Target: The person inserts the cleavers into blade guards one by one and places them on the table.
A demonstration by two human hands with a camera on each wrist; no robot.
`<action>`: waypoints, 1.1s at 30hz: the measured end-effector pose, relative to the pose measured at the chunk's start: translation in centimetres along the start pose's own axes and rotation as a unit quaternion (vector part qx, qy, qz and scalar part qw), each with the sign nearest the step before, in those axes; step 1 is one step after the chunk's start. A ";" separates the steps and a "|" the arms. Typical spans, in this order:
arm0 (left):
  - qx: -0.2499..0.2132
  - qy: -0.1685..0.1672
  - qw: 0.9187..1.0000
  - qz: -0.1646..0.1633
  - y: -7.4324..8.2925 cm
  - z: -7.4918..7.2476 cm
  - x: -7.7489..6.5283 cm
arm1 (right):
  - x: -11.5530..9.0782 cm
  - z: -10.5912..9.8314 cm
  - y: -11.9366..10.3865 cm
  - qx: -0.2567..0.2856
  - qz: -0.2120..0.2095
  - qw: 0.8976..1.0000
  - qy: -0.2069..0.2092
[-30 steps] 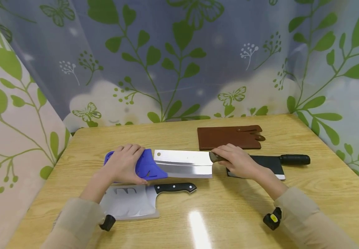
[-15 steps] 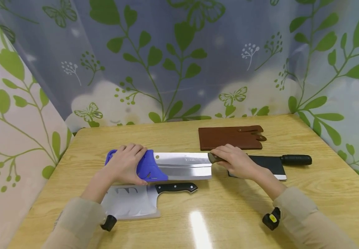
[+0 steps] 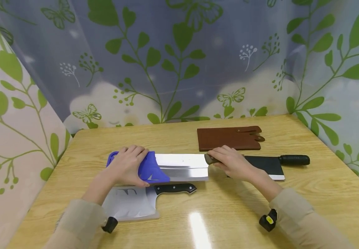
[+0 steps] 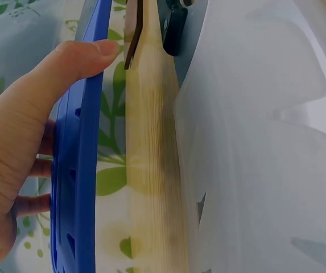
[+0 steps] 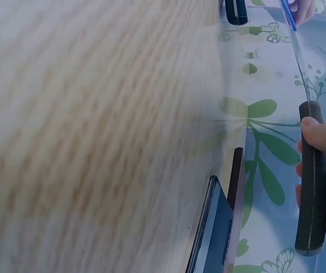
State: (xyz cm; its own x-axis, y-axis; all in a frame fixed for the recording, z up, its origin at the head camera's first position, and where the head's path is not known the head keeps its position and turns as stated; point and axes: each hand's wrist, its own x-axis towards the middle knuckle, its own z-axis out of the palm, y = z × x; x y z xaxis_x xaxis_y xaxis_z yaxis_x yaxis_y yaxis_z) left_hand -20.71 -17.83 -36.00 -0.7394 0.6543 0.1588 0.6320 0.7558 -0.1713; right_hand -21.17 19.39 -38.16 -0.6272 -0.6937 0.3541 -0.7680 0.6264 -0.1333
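Observation:
My left hand (image 3: 126,166) grips a blue plastic blade guard (image 3: 150,168), thumb on the near edge and fingers over the far side. The left wrist view shows the guard (image 4: 77,170) edge-on, raised off the table. A cleaver's shiny blade (image 3: 184,162) runs into the guard's right end; its tip is hidden inside. My right hand (image 3: 230,162) holds the cleaver by its dark handle (image 3: 210,159). In the right wrist view the fingers wrap this handle (image 5: 312,199), thumb near the blade end.
Below the left hand lies another cleaver in a translucent white guard (image 3: 132,204), its black handle (image 3: 174,187) pointing right. Behind the right hand are a brown leather sheath (image 3: 226,138) and a black-covered cleaver (image 3: 265,166). A patterned curtain (image 3: 179,69) borders the wooden table (image 3: 229,214).
The right hand has shifted slightly left, sliding the blade farther into the blue guard. The hole near the blade's tip, visible before, is now covered. The left hand keeps its grip.

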 end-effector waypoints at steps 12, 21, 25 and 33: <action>-0.010 -0.013 1.000 -0.007 0.7 0.1 0.4 | 0.7 0.1 -0.5 -0.009 -0.007 1.000 0.011; -0.008 -0.015 1.000 -0.007 1.1 0.0 0.8 | 0.9 0.0 -0.7 -0.001 0.006 1.000 0.016; -0.013 -0.005 1.000 -0.003 1.1 -0.2 0.7 | 0.7 -0.2 -0.6 0.013 0.028 0.999 0.015; 0.001 0.029 1.000 0.008 0.9 -0.8 0.0 | 0.6 -0.5 -0.6 0.012 0.036 0.999 0.014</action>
State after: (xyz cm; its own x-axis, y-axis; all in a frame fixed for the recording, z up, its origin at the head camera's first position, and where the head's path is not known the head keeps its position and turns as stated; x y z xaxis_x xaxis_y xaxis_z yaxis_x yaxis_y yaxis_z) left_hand -19.99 -17.16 -35.41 -0.7147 0.6663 0.2128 0.6428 0.7456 -0.1760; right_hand -21.03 18.81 -37.44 -0.6775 -0.6363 0.3688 -0.7240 0.6652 -0.1824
